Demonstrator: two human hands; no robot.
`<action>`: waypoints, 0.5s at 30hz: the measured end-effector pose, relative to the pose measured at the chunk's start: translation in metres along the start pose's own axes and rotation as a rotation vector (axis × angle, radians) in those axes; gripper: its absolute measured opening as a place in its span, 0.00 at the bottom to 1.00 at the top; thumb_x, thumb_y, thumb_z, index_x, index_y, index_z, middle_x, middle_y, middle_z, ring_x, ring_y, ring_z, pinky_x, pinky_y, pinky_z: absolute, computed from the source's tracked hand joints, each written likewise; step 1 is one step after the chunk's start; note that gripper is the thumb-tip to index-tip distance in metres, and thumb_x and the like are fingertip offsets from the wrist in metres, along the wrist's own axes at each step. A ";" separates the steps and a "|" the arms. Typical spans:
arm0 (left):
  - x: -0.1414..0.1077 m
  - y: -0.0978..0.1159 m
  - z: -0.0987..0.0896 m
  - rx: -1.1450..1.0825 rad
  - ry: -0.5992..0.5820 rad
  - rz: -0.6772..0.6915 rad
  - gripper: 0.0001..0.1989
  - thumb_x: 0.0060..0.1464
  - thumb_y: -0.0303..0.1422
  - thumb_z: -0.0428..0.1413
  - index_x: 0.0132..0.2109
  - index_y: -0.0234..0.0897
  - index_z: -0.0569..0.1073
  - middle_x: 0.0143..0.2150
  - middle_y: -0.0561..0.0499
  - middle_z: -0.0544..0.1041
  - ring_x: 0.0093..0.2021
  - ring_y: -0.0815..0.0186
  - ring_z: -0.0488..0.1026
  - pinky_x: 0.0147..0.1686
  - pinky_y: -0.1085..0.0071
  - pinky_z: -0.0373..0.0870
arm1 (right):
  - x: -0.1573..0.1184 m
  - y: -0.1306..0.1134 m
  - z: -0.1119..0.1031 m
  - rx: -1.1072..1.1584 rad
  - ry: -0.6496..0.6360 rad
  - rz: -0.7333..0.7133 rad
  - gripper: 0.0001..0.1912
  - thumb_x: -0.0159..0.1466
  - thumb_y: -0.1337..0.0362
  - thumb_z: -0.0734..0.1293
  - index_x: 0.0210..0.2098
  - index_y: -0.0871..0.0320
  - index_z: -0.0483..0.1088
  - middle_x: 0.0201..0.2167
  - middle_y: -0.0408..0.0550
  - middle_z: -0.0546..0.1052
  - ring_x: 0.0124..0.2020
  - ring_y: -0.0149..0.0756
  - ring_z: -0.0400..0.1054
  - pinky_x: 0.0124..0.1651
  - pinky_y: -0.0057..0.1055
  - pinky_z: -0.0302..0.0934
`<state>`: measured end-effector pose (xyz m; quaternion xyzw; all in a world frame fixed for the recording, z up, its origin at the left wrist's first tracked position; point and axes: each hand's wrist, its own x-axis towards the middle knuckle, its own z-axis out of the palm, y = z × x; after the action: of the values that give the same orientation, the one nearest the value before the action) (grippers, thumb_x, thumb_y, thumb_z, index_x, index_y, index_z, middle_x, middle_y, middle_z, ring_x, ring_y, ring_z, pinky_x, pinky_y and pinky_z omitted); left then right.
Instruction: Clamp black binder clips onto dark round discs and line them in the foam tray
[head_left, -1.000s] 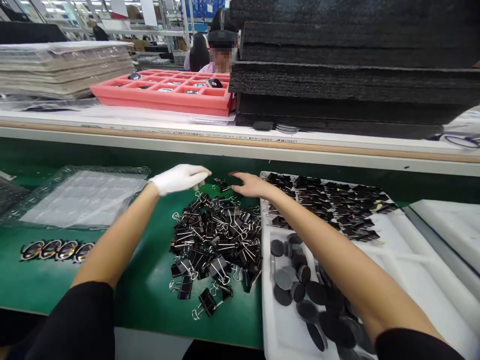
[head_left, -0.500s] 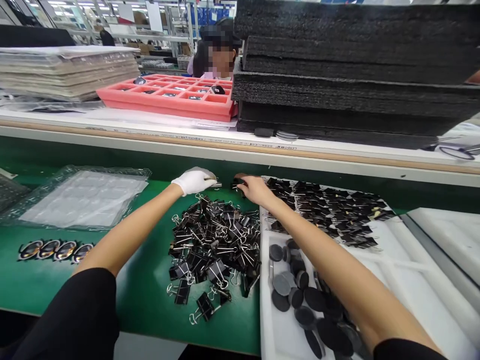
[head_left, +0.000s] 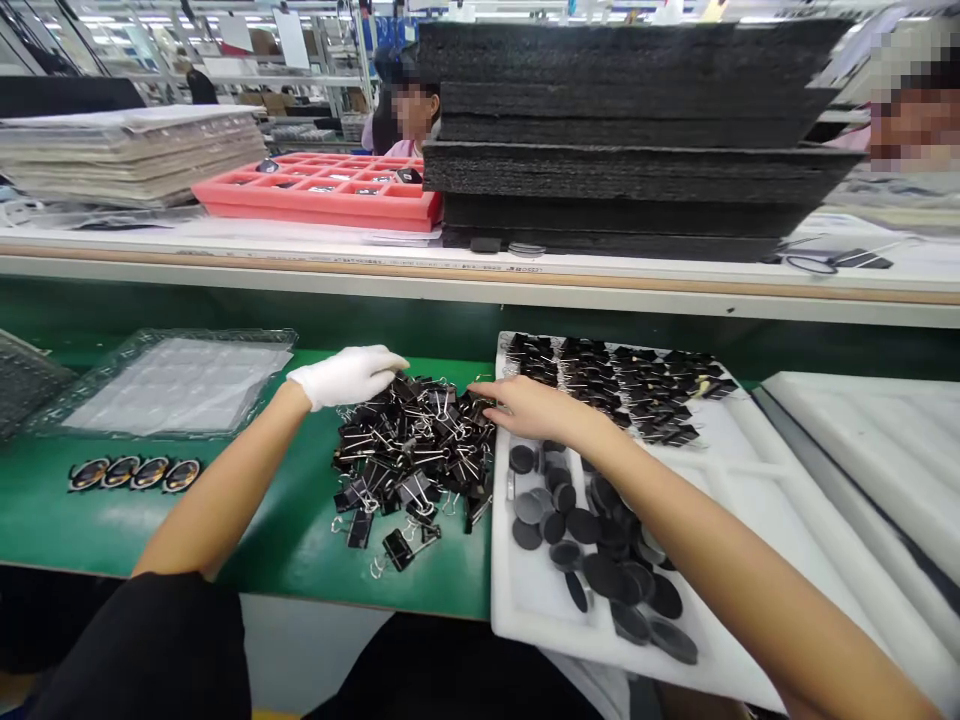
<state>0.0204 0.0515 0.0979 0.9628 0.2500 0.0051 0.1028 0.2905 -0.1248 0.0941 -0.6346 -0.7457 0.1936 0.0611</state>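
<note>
A heap of black binder clips (head_left: pixel 412 450) with silver wire handles lies on the green table. My left hand (head_left: pixel 349 377), in a white glove, rests at the heap's far left edge, fingers stretched out and no clip visible in them. At the far right edge of the heap is my bare right hand (head_left: pixel 525 405), its index finger and thumb apart, with nothing seen between them. More binder clips (head_left: pixel 592 375) sit in rows on the far part of a white tray (head_left: pixel 525 600), partly behind my right hand. Round dark discs (head_left: pixel 581 525) lie loose in its nearer compartment.
Several round lens-like pieces (head_left: pixel 135 473) stand in a row at the left, before a clear plastic tray (head_left: pixel 180 385). Another white tray (head_left: pixel 885 440) is at the right. The shelf (head_left: pixel 300 262) holds a pink compartment tray (head_left: pixel 322 205) and stacked black foam (head_left: pixel 600 170). People are beyond.
Both hands have come nearer and apart from the clips they were pinching at the far edge of the heap. Their fingers have opened. The camera view has shifted a little.
</note>
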 end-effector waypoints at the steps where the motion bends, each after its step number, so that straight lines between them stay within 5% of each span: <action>1: -0.014 0.004 0.000 0.000 0.097 -0.051 0.23 0.68 0.40 0.44 0.62 0.44 0.75 0.58 0.48 0.78 0.57 0.57 0.76 0.61 0.61 0.69 | -0.009 -0.001 0.001 -0.015 0.011 -0.019 0.28 0.71 0.66 0.62 0.70 0.61 0.64 0.60 0.63 0.76 0.60 0.54 0.72 0.62 0.49 0.66; 4: -0.075 0.029 0.023 -0.021 0.431 -0.193 0.23 0.69 0.42 0.44 0.61 0.40 0.75 0.59 0.45 0.77 0.59 0.57 0.75 0.63 0.60 0.69 | -0.041 0.000 0.002 -0.066 0.039 -0.082 0.25 0.74 0.62 0.60 0.69 0.58 0.66 0.68 0.61 0.69 0.68 0.54 0.65 0.68 0.51 0.61; 7: -0.145 0.064 0.081 -0.066 0.729 -0.416 0.22 0.69 0.39 0.44 0.62 0.38 0.72 0.60 0.42 0.76 0.60 0.57 0.74 0.65 0.59 0.68 | -0.079 0.006 0.001 -0.111 0.066 -0.141 0.23 0.75 0.60 0.60 0.67 0.55 0.69 0.70 0.60 0.66 0.69 0.55 0.62 0.68 0.54 0.61; 11: -0.204 0.100 0.163 0.102 0.760 -0.693 0.25 0.66 0.39 0.47 0.66 0.39 0.69 0.60 0.36 0.74 0.62 0.46 0.72 0.64 0.47 0.68 | -0.141 0.016 0.009 -0.141 0.170 -0.267 0.21 0.73 0.63 0.60 0.63 0.50 0.72 0.63 0.57 0.75 0.58 0.53 0.74 0.57 0.54 0.73; 15: -0.215 0.110 0.183 0.138 0.661 -0.801 0.29 0.63 0.39 0.47 0.70 0.47 0.64 0.63 0.39 0.74 0.62 0.45 0.73 0.62 0.46 0.70 | -0.215 0.030 0.049 -0.192 0.421 -0.408 0.31 0.69 0.61 0.63 0.71 0.39 0.61 0.58 0.48 0.80 0.52 0.52 0.79 0.46 0.47 0.78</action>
<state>-0.1040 -0.1817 -0.0501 0.7431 0.6176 0.2524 -0.0513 0.3417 -0.3401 0.0718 -0.5008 -0.8436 -0.0296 0.1915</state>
